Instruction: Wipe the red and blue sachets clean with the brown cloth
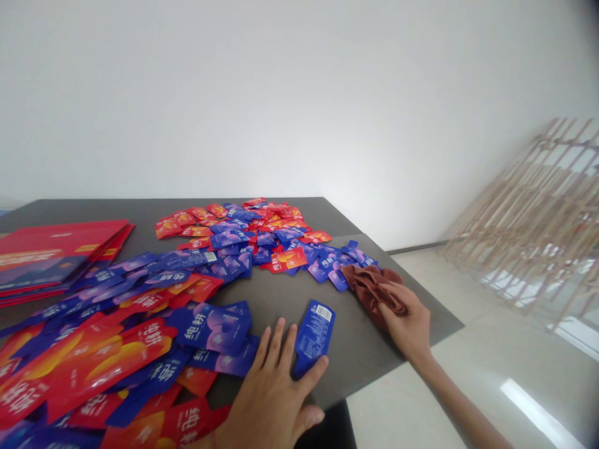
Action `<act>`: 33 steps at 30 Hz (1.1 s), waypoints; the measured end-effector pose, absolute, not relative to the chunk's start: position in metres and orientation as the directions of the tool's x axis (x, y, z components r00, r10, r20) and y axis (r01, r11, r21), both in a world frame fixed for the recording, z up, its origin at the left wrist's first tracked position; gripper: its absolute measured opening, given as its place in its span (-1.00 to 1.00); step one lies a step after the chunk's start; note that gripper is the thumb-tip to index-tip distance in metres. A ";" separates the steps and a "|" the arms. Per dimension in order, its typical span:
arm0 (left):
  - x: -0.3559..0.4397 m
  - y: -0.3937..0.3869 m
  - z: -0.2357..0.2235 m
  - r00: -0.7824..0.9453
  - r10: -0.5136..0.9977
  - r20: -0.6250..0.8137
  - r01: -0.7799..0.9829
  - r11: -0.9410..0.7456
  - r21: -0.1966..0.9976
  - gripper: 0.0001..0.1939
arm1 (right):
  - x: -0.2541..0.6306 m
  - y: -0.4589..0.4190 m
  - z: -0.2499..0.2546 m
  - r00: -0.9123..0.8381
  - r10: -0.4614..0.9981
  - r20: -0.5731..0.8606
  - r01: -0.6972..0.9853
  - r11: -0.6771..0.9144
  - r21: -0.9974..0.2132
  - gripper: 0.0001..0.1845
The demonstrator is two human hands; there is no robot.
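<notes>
My right hand (407, 318) is closed on a bunched brown cloth (374, 290) that rests on the dark tabletop (276, 290) near its right edge. The cloth touches the blue packets at the end of the far pile. My left hand (276, 386) is open with its fingers spread, low over the table's front. Just beyond its fingertips, a single blue packet (316, 333) lies with its printed back and barcode up. Left of this hand are loose blue packets (210, 327) and red packets (112, 368) with orange pictures.
A far pile of mixed red and blue packets (262, 234) spreads across the table's back. Flat red bags (60, 255) are stacked at the left. Behind the table stands a white wall (281, 93). Wooden lattice frames (533, 218) lean at the right on a pale tiled floor (468, 368).
</notes>
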State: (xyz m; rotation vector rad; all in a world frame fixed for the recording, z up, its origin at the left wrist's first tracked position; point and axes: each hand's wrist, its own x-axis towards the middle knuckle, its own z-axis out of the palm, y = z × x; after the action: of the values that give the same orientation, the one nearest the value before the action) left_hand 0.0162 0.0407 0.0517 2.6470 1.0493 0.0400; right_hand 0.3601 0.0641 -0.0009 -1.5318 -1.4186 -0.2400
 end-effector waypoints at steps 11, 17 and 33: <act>0.017 0.039 0.038 0.718 0.679 0.153 0.650 -0.732 0.204 -0.37 | 0.349 0.062 0.006 0.151 0.677 0.721 0.912 0.186 -0.366 -0.70; 0.016 0.035 0.041 0.720 0.664 0.201 0.634 -0.747 0.199 -0.38 | 0.351 0.062 0.004 0.132 0.678 0.723 0.918 0.192 -0.348 -0.70; 0.017 0.031 0.020 0.842 0.488 0.230 0.494 -0.869 0.037 -0.43 | 0.350 0.062 0.006 0.124 0.685 0.718 0.926 0.180 -0.332 -0.70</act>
State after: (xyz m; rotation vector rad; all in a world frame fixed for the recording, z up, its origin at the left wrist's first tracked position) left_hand 0.0174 0.0307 0.0201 3.0375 0.8100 0.3692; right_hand 0.3503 0.0624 0.0058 -1.5661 -1.6218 -0.3634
